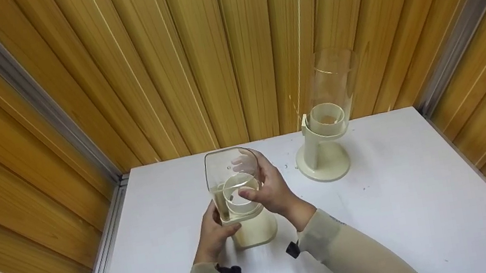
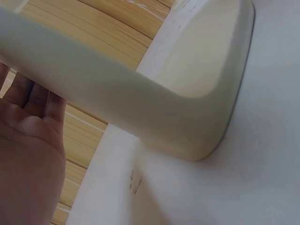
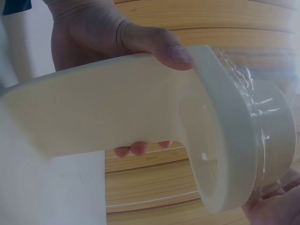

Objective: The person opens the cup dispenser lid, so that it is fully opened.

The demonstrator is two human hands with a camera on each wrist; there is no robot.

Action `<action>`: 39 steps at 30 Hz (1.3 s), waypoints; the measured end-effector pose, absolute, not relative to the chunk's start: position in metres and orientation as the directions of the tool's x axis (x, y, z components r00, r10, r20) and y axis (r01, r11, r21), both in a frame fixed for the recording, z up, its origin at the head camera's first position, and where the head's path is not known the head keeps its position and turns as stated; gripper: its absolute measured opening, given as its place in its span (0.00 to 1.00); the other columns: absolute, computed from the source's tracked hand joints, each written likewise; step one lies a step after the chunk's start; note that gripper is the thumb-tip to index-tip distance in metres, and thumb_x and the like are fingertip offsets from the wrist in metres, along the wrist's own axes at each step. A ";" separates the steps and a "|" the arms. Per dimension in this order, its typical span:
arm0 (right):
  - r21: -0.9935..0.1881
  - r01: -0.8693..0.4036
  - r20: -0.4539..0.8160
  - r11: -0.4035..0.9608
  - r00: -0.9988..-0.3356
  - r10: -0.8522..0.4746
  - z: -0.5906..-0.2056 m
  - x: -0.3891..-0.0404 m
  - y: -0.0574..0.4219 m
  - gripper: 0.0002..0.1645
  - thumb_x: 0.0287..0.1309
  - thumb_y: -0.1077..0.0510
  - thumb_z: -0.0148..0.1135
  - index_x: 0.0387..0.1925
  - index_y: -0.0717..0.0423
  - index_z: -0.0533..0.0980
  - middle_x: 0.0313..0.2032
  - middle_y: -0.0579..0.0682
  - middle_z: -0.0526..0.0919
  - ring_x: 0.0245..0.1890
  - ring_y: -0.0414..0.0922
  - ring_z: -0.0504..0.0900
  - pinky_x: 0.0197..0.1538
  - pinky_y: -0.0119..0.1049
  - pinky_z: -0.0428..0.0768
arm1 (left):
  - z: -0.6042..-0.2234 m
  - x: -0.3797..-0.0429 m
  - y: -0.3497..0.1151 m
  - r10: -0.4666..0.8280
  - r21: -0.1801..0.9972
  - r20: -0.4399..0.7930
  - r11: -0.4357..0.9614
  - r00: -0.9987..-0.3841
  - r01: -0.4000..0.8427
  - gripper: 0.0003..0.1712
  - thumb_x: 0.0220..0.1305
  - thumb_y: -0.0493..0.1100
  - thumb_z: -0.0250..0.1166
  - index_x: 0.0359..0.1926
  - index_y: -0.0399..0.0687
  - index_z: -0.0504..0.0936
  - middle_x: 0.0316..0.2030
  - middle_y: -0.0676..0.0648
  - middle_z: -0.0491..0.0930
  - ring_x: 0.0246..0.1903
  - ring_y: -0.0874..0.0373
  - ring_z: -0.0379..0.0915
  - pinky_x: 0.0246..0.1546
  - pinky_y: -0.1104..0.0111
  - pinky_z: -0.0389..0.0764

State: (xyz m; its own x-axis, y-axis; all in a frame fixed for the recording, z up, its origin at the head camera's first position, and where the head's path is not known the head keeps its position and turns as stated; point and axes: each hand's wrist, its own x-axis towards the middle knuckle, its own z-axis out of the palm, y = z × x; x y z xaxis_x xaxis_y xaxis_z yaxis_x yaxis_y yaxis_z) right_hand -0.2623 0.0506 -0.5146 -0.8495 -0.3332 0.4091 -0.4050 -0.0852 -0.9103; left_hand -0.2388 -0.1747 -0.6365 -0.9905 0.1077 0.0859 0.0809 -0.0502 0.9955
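Observation:
In the head view a cream stand point(image 1: 257, 230) with a flat base stands near the table's middle. A clear squarish container point(image 1: 223, 163) sits on its top holder, around a short cream ring point(image 1: 243, 204). My left hand point(image 1: 214, 234) grips the stand's upright just below the holder; the right wrist view shows its thumb and fingertips on either side of the upright point(image 3: 108, 103). My right hand point(image 1: 275, 189) holds the clear container from the right, fingers behind its wall and thumb at the near side. In the left wrist view the base point(image 2: 201, 56) rests on the table.
A similar cream stand point(image 1: 324, 163) with a tall clear round tube point(image 1: 335, 74) stands at the back right of the white table point(image 1: 403, 209). Wood-look panels point(image 1: 250, 58) rise behind the table and on both sides.

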 end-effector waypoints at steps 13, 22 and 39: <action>-0.913 -0.379 0.408 -0.153 -0.826 -0.389 -0.524 -0.261 0.055 0.72 0.59 0.29 0.81 0.90 0.55 0.53 0.77 0.62 0.76 0.77 0.60 0.78 0.84 0.66 0.71 | -0.638 -0.238 -0.174 0.122 0.996 0.071 -0.069 -0.990 0.063 0.58 0.49 0.30 0.80 0.83 0.45 0.70 0.75 0.42 0.81 0.73 0.52 0.77 0.74 0.72 0.78; -0.917 -0.364 0.399 -0.165 -0.812 -0.425 -0.532 -0.261 0.060 0.78 0.57 0.34 0.86 0.91 0.56 0.47 0.83 0.63 0.69 0.81 0.71 0.69 0.84 0.72 0.67 | -0.641 -0.239 -0.175 0.127 0.997 0.072 -0.049 -0.989 0.066 0.58 0.50 0.31 0.81 0.84 0.43 0.69 0.78 0.40 0.79 0.78 0.50 0.74 0.76 0.74 0.74; -0.920 -0.377 0.388 -0.109 -0.831 -0.398 -0.542 -0.259 0.068 0.74 0.56 0.39 0.90 0.88 0.60 0.54 0.80 0.55 0.76 0.76 0.42 0.80 0.88 0.68 0.62 | -0.639 -0.237 -0.174 0.118 0.997 0.069 -0.039 -0.991 0.065 0.59 0.50 0.30 0.80 0.85 0.42 0.67 0.80 0.33 0.74 0.83 0.40 0.67 0.90 0.52 0.60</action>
State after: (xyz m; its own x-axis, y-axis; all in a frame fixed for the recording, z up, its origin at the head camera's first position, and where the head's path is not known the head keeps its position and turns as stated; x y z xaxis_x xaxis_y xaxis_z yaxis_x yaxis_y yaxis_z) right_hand -0.2588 0.0680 -0.5416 -0.8313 -0.3975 0.3884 -0.3773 -0.1095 -0.9196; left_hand -0.2370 -0.1742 -0.6390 -0.9907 0.1176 0.0688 0.0647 -0.0390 0.9971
